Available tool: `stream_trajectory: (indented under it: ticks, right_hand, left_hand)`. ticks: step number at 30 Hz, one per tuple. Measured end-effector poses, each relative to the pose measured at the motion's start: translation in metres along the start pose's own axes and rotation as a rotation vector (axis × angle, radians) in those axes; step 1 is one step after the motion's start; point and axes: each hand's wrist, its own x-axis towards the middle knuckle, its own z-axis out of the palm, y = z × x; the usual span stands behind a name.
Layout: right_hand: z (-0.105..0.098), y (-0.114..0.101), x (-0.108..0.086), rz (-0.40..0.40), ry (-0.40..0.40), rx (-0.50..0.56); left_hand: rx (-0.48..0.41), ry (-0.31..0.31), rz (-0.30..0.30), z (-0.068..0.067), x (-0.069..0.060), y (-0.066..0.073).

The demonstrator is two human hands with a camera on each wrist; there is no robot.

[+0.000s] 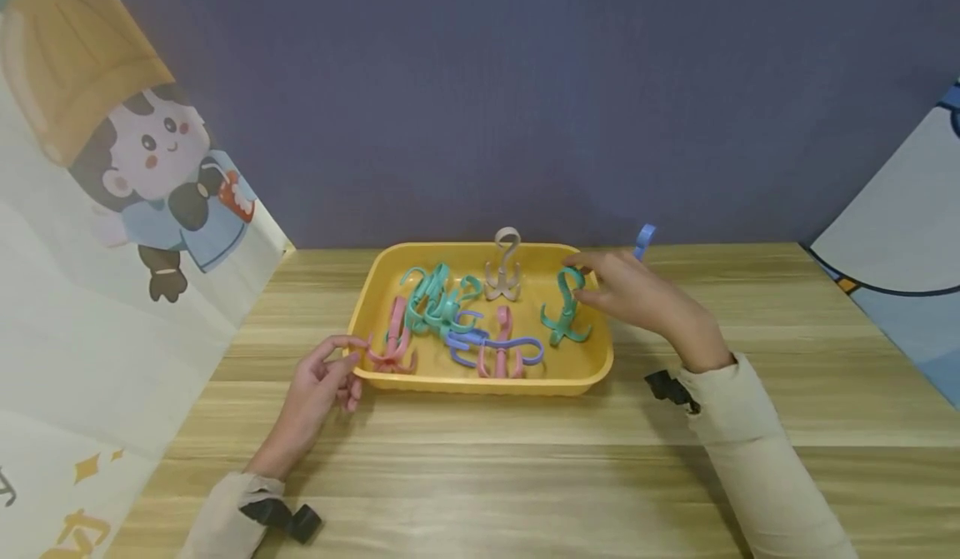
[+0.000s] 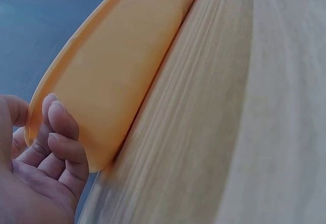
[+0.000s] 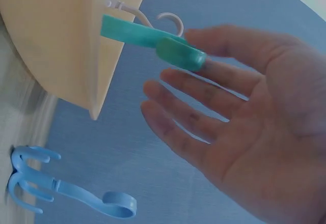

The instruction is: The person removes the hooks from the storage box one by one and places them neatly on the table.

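A yellow plastic tray (image 1: 480,386) holds several multi-prong hanger hooks. My left hand (image 1: 317,388) grips the tray's rim at the near left corner; in the left wrist view its fingers curl against the tray's outer wall (image 2: 112,81). At the right end, my right hand (image 1: 633,291) pinches the curled top of a green hook (image 1: 566,313) between thumb and index finger. That hook stands upright, prongs down, inside the tray. In the right wrist view the green hook (image 3: 178,53) meets the fingertips while the other fingers are spread.
Inside the tray are a beige hook (image 1: 507,263), tangled green hooks (image 1: 435,301), pink hooks (image 1: 395,334) and purple-blue hooks (image 1: 517,343). A blue hook (image 3: 76,191) stands on the wooden table (image 1: 480,476) beyond the tray's right end, mostly behind my right hand in the head view.
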Motion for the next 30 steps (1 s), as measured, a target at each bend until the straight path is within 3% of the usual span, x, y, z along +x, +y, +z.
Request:
stream_trajectory:
  ticks: [7,16,23,30]
  right_hand:
    - [0.003,0.003,-0.003,-0.038,0.065,-0.04]
    - [0.028,-0.002,0.003,-0.012,0.185,0.058]
    - [0.053,0.004,-0.009,-0.103,0.362,0.137]
    - [0.048,0.011,-0.013,-0.152,0.449,0.097]
  left_hand:
    - [-0.004,-0.011,-0.006,0.002,0.001,0.001]
    - [-0.004,0.009,-0.012,0.0,0.0,0.002]
    - [-0.003,0.014,-0.011,-0.002,-0.002,0.002]
    - [-0.032,0.016,-0.03,0.0,-0.001,0.004]
